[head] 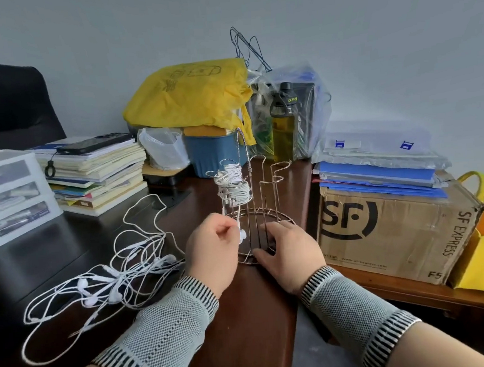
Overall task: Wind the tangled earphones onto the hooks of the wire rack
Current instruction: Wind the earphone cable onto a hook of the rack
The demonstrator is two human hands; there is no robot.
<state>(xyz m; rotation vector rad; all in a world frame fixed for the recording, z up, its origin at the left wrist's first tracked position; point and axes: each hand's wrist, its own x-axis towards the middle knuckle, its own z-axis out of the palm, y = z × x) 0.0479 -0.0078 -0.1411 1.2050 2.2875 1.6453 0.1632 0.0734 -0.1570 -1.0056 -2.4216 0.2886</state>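
A thin metal wire rack point(266, 178) with upright hooks stands on the dark wooden desk, centre. Two bundles of white earphone cable point(233, 184) are wound on its left hooks. My left hand point(211, 249) pinches an earbud and its cable point(241, 234) hanging beside the rack's left side. My right hand point(286, 252) rests on the rack's round base ring, fingers curled over the wire. A tangled pile of white earphones point(103, 281) lies on the desk to the left.
A stack of books with a phone point(95, 171) and a white drawer box point(7, 196) stand at the left. A yellow bag point(187, 97), blue pot and bottle sit behind. An SF cardboard box point(389, 229) with blue folders is at the right.
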